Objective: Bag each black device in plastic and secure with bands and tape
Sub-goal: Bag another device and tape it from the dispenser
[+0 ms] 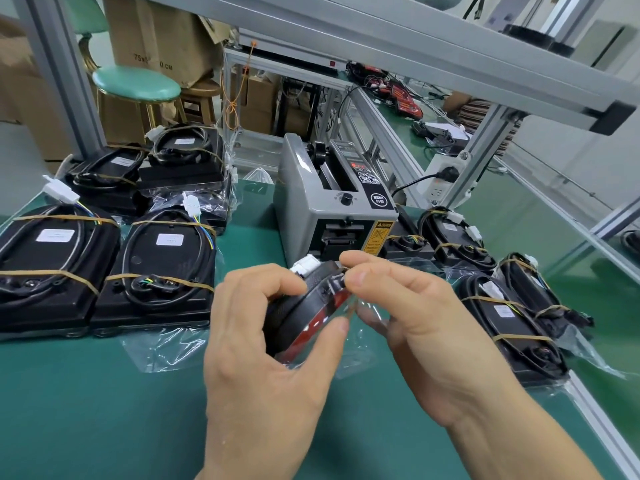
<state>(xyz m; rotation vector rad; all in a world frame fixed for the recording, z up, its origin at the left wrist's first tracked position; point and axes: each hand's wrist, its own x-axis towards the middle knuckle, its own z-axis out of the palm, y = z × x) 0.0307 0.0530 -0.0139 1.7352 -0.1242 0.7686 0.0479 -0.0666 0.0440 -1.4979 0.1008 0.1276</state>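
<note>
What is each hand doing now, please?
Left hand: grips the black plastic device with a red face, held tilted.
Right hand: fingers pinch near the device's top edge; what exactly they pinch cannot be told.

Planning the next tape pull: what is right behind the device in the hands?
Directly behind the held device stands the grey tape dispenser on the green mat. Both hands, left hand and right hand, and the device hide its lower front and outlet.
</note>
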